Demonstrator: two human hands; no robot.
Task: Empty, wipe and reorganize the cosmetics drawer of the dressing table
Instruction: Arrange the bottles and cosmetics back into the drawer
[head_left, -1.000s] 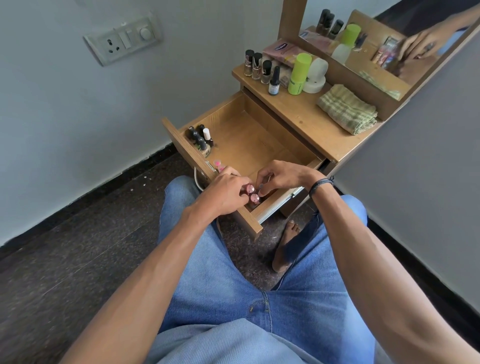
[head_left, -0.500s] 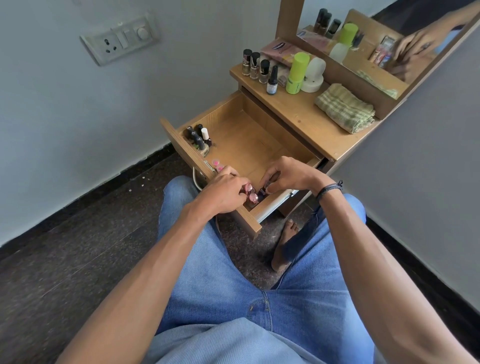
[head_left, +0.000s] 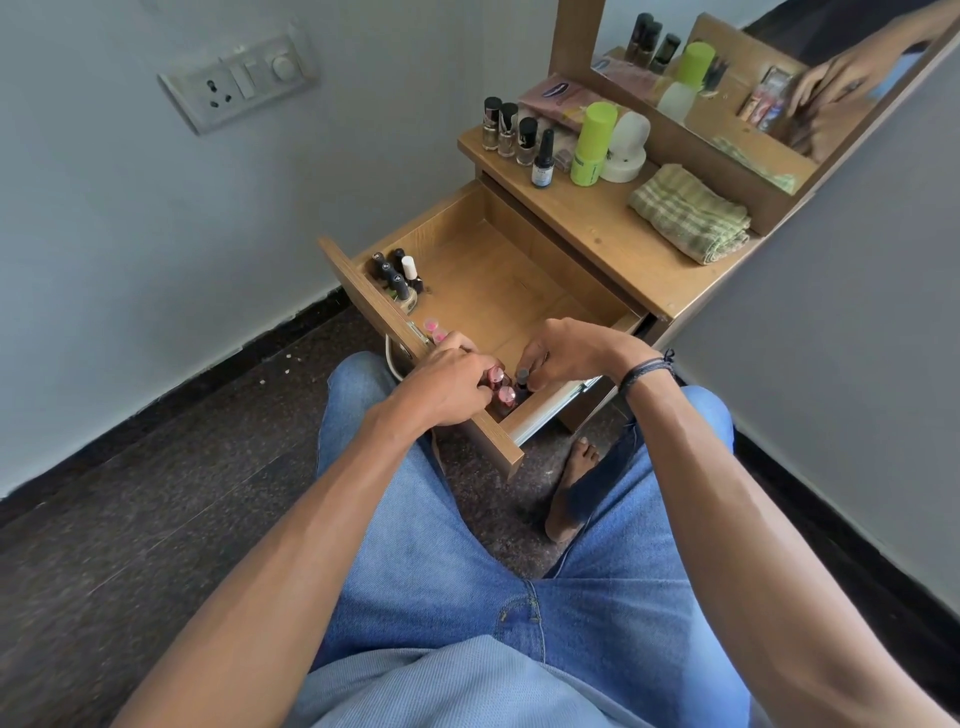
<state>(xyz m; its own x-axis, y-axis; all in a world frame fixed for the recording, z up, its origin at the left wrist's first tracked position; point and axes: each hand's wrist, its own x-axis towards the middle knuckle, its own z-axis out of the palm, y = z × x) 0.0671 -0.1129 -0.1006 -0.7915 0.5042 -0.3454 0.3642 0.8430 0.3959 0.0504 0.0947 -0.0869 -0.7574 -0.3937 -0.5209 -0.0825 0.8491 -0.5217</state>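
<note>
Dark bottle (head_left: 522, 382) joined two pink-capped bottles (head_left: 505, 396); right hand (head_left: 571, 351) pinches it, left hand (head_left: 447, 384) seemingly grips one.

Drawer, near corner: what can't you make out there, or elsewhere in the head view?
- Head view, drawer near corner: the left hand and right hand cover the bottle bodies; only pink caps and the dark-capped bottle, pinched by the right hand, show.
- Left hand's grip: hidden behind its own knuckles.
- Labels on the tabletop bottles: too small.
- Pouch: partly behind the green tube.
</note>
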